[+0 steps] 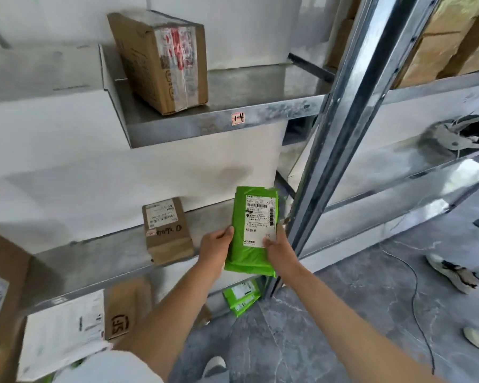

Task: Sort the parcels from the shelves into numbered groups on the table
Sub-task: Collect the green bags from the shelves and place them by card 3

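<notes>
I hold a green plastic mailer parcel [250,230] upright in front of the middle metal shelf [103,261], its white shipping label facing me. My left hand [216,244] grips its left edge. My right hand [277,247] grips its right edge, thumb pressed on the label's lower corner. A small brown cardboard parcel [166,230] with handwriting stands on the same shelf just left of my left hand. A larger taped cardboard box [161,59] sits on the upper shelf [221,123], which carries a tag reading 1-4.
Below the middle shelf lie another green mailer [242,295], a brown box [122,313] and a white flat parcel [64,333]. A metal upright [340,114] stands right of my hands. Another person's shoes [451,272] are on the grey floor at right, beside a thin cable.
</notes>
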The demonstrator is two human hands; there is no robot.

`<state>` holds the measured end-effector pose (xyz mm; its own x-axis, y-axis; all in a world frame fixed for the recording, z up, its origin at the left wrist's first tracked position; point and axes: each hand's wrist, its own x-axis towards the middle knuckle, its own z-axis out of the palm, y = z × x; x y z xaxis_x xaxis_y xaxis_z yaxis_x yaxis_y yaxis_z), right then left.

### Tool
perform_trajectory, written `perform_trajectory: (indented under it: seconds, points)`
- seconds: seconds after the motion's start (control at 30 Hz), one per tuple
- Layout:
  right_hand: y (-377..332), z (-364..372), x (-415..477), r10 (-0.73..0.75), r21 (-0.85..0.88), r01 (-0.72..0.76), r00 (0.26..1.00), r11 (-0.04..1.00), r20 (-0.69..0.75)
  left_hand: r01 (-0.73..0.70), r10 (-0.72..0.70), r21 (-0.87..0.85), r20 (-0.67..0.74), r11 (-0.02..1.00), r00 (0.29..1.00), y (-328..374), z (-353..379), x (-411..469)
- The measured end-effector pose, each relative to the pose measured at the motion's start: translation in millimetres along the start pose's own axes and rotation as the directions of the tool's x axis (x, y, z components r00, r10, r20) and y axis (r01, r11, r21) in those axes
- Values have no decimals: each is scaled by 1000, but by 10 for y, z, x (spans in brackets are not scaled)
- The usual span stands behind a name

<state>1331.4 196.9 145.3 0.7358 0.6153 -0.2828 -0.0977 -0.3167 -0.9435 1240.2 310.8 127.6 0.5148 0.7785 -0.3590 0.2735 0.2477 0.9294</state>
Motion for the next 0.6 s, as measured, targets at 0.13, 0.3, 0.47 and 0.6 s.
perform_trajectory:
  seconds: [0.13, 0.3, 0.47, 0.6]
  points:
    - [307, 149, -347, -57, -45, 64, 990, 997, 129, -31, 33, 19, -98, 999, 995, -319, -276, -491]
    - [392, 319, -733, -72, -90, 98, 962, 991, 264, -15, 26, 66, -173, 998, 985, -524, -624, -1011]
    - [367, 590, -1121, -74, -140, 119, 954, 983, 292, -16, 26, 41, -256, 999, 966, -661, -957, -1421]
    - [294, 988, -1448, -88, -215, 179, 923, 960, 374, -16, -26, -123, -330, 992, 944, -870, -1427, -1775]
